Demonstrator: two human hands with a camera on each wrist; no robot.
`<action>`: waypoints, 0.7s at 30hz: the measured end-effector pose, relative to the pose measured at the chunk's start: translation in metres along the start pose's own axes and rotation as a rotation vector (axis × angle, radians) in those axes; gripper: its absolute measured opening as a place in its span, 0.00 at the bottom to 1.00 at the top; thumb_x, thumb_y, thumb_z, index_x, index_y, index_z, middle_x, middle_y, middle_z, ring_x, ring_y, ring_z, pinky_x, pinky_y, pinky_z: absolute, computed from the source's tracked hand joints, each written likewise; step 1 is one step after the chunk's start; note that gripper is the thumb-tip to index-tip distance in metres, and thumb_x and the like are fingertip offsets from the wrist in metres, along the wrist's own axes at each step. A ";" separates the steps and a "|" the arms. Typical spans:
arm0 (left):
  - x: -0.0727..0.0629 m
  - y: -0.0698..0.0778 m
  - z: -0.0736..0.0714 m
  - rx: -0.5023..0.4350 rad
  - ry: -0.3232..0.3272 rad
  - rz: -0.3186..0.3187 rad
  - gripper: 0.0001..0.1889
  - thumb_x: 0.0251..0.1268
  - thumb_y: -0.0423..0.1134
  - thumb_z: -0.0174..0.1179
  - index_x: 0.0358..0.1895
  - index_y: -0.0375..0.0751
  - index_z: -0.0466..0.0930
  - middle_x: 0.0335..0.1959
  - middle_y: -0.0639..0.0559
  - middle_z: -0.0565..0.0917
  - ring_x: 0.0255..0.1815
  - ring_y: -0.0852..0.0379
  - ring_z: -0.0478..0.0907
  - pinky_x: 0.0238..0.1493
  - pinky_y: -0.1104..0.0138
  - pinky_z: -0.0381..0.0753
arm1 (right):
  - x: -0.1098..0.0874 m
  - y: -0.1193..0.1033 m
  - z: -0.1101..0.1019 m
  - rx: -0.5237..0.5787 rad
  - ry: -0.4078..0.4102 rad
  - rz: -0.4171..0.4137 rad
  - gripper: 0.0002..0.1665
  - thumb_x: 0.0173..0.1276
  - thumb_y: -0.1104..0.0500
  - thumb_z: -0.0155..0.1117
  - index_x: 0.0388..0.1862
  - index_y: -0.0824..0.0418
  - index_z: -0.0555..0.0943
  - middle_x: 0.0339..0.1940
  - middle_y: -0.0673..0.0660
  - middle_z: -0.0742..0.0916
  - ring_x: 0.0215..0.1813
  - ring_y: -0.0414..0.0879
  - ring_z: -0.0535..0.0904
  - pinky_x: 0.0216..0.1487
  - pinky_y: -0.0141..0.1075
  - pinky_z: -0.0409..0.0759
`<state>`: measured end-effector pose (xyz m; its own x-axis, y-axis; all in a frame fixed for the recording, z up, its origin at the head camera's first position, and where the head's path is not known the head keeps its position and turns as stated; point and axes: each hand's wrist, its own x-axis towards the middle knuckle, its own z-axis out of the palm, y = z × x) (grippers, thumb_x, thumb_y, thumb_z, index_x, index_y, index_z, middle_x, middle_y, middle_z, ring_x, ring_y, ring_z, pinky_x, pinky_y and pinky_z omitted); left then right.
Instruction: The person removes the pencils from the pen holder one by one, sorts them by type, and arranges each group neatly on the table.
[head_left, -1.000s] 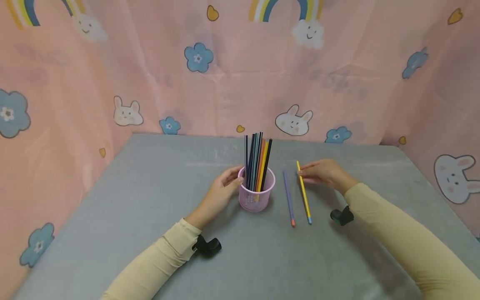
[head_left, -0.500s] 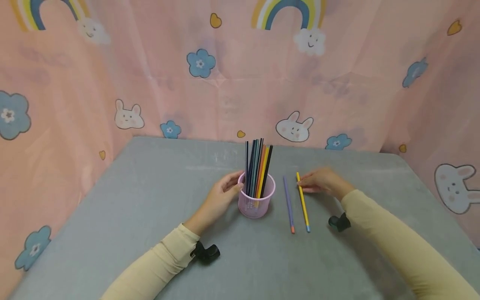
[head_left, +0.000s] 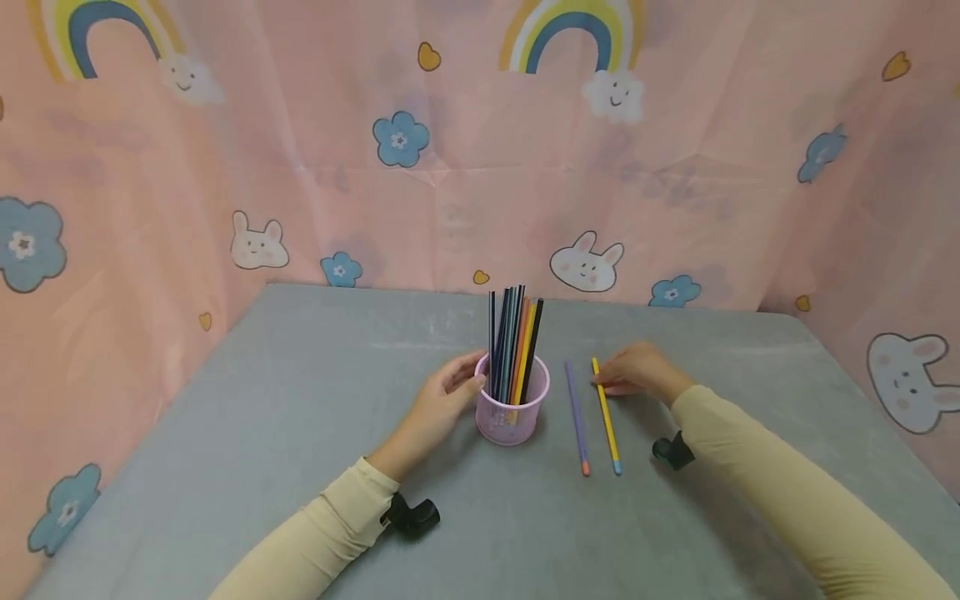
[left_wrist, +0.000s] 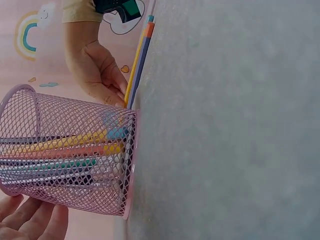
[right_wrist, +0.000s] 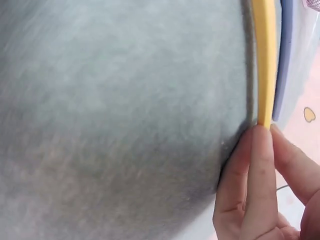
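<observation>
My left hand [head_left: 441,402] holds the pink mesh pencil cup [head_left: 507,427] by its left side, thumb at the rim. In the left wrist view its fingers [left_wrist: 37,220] lie against the mesh. Several pencils [head_left: 517,350], dark, orange and yellow, stand in the cup. To the right of it, my right hand [head_left: 641,371] pinches the far end of a yellow pencil [head_left: 608,425] with a blue tip. The right wrist view shows the fingertips [right_wrist: 262,140] on that end. A purple pencil [head_left: 577,421] with an orange-red tip lies on the table, roughly parallel to the yellow one.
The grey table [head_left: 337,375] reaches back to a pink printed curtain [head_left: 450,192], which also hangs along both sides. Dark wrist cameras [head_left: 411,517] sit under both sleeves, close over the table.
The far end of the yellow pencil has come down and toward me, nearly level with the purple one's end. My left hand stays on the cup. The head view has tilted up slightly.
</observation>
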<state>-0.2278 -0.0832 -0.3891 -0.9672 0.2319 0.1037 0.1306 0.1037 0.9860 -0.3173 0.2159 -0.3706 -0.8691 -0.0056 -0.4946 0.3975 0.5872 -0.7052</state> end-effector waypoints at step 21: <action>0.001 -0.004 -0.001 -0.021 0.013 0.013 0.23 0.75 0.36 0.53 0.70 0.34 0.68 0.69 0.37 0.74 0.71 0.42 0.70 0.74 0.51 0.69 | -0.033 -0.012 -0.001 0.230 -0.083 -0.296 0.35 0.72 0.51 0.64 0.70 0.70 0.70 0.63 0.62 0.83 0.57 0.43 0.85 0.66 0.44 0.77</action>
<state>-0.2299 -0.0841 -0.3928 -0.9683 0.2201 0.1178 0.1384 0.0808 0.9871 -0.2939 0.2096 -0.3457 -0.9333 -0.2184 -0.2852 0.1967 0.3536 -0.9145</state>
